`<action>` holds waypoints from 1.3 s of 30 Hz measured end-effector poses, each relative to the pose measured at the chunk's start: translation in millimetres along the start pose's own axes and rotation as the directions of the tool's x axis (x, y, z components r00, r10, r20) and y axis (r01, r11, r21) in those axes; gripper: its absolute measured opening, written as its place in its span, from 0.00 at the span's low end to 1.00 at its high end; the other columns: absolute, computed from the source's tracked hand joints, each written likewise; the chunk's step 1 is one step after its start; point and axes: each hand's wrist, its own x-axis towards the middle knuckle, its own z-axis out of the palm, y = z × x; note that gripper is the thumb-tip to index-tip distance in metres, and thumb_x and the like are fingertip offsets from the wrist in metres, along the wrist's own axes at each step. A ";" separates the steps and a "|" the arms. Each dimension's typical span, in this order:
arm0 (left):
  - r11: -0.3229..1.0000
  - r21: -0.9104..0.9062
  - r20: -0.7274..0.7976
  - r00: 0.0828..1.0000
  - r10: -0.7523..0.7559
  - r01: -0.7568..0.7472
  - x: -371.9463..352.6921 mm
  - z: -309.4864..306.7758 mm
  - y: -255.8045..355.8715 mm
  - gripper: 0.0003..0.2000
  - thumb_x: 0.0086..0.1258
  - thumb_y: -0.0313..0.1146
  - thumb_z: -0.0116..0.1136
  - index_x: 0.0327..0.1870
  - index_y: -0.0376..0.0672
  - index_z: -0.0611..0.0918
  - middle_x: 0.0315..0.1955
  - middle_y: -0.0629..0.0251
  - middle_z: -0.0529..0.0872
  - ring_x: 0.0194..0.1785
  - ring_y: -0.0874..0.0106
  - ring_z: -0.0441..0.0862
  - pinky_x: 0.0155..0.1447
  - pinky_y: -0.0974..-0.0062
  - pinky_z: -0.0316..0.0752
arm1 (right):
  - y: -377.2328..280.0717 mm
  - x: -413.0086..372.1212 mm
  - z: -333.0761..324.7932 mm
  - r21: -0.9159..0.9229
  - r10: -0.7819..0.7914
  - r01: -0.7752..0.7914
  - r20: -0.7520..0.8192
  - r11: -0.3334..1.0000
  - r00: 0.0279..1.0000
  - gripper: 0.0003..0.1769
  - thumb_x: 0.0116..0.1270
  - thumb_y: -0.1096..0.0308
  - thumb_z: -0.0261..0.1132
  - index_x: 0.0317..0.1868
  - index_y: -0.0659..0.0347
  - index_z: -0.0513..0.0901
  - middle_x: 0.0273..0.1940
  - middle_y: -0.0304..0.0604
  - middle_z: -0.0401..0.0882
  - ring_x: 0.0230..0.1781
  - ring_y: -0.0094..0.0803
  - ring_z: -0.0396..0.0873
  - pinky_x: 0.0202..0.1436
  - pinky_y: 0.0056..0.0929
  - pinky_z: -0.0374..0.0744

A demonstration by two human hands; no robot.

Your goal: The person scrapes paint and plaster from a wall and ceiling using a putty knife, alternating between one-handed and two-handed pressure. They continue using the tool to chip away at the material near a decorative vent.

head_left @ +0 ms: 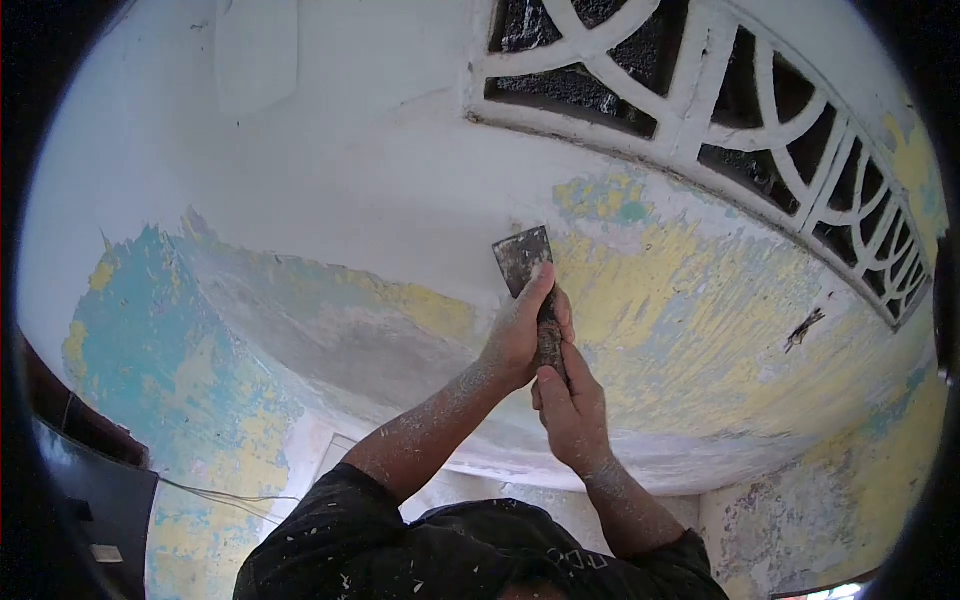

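Observation:
A scraper with a flat, stained metal blade (522, 256) and a dark handle is held up against the wall. My left hand (520, 335) is wrapped round the upper handle, its thumb lying at the base of the blade. Lower down, my right hand (575, 405) grips the end of the same handle. The blade touches or nearly touches the wall where white surface (400, 180) meets peeling yellow paint (640, 290). White dust and flecks cover both forearms.
White openwork vent blocks (690, 80) run along the upper right. Turquoise paint (150, 330) is peeling at the left. A dark cabinet-like object (95, 500) stands at the lower left, with thin cables (225, 495) beside it. A dark hole (803, 328) marks the right wall.

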 end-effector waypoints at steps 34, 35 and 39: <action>0.998 0.066 -0.080 0.997 -0.019 0.024 -5.5 -16.3 -1.9 0.28 0.78 0.56 0.42 0.19 0.46 0.71 0.15 0.66 0.73 0.21 0.72 0.75 0.31 0.73 0.73 | -1.3 7.9 9.4 0.014 0.185 -0.185 0.020 0.983 0.983 0.30 0.72 0.65 0.55 0.70 0.68 0.61 0.40 0.52 0.79 0.37 0.35 0.79 0.45 0.32 0.77; 0.996 0.080 -0.085 0.996 0.032 -0.025 -0.2 -14.9 13.8 0.28 0.79 0.56 0.41 0.19 0.45 0.71 0.15 0.66 0.73 0.21 0.72 0.75 0.31 0.73 0.72 | -3.8 18.8 11.0 0.028 0.128 -0.130 0.072 0.991 0.989 0.30 0.72 0.65 0.55 0.70 0.69 0.61 0.39 0.51 0.79 0.36 0.34 0.78 0.44 0.31 0.77; 0.976 0.188 -0.037 0.992 0.122 -0.113 -5.6 -20.1 19.6 0.27 0.79 0.54 0.42 0.20 0.45 0.72 0.16 0.65 0.73 0.21 0.71 0.74 0.30 0.75 0.71 | 1.9 10.6 16.0 0.115 0.019 -0.032 0.113 0.993 0.993 0.30 0.72 0.65 0.55 0.70 0.70 0.61 0.37 0.46 0.76 0.35 0.28 0.75 0.41 0.29 0.75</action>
